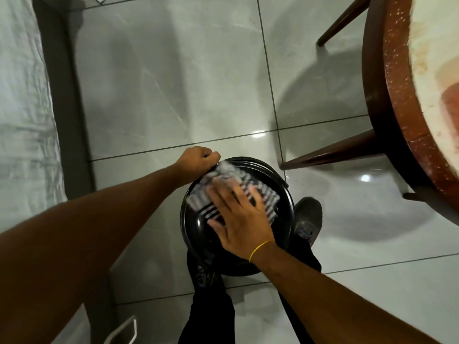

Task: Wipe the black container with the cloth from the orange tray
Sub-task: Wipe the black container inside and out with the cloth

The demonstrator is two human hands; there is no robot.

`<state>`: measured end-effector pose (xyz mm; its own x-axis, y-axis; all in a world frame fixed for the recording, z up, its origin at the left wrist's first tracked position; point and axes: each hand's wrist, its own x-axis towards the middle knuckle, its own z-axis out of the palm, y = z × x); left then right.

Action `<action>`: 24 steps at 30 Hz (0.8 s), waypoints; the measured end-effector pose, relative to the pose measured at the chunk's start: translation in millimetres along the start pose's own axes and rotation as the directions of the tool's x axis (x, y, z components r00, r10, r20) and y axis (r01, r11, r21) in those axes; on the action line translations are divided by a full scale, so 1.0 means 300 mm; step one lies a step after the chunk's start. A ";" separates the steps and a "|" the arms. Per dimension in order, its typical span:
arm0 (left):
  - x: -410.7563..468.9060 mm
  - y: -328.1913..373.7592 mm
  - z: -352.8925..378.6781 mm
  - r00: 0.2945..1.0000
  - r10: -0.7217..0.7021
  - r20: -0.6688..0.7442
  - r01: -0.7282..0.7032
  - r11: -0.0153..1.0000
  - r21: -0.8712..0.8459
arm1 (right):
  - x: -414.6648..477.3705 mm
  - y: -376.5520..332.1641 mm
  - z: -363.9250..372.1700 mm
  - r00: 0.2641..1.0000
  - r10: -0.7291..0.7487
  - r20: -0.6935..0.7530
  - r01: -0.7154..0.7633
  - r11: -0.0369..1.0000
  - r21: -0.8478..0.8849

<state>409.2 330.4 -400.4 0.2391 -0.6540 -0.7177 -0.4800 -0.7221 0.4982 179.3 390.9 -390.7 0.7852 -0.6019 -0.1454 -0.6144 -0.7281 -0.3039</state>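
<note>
Black container [198, 229] sits on the tiled floor [173, 83] between the person's shoes, seen from straight above, so only its round top shows; sides hidden. Striped cloth [263, 194] lies spread on the top, motion-blurred, pattern hard to read. Right hand [242, 219] is flat on the cloth w/ fingers splayed, pressing, not gripping; yellow band at wrist. Left hand [200, 158] is clenched at the container's far-left rim; can't tell whether it grips the rim or a cloth corner. Round table [397, 120] at right is cut off by frame edge, its top overexposed.
</note>
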 end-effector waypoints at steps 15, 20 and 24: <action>-0.064 0.002 0.084 0.967 -0.100 -0.235 0.062 0.984 -0.165 | -0.041 -0.162 -0.129 0.277 0.934 0.227 -0.937 0.210 0.280; -0.114 0.061 0.081 0.935 0.125 -0.332 -0.042 0.969 0.244 | -0.169 0.008 -0.223 0.383 0.879 0.282 -0.882 0.258 0.395; -0.241 0.213 0.171 0.851 0.499 -0.161 -0.388 0.806 0.447 | -0.252 0.187 -0.240 0.504 0.704 0.500 -0.820 0.208 0.534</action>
<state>317.9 343.0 -341.6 0.1001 -0.9537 -0.2837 -0.8567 -0.2276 0.4629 80.0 371.8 -328.8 0.0017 -0.6522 -0.7580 -0.7305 0.5169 -0.4463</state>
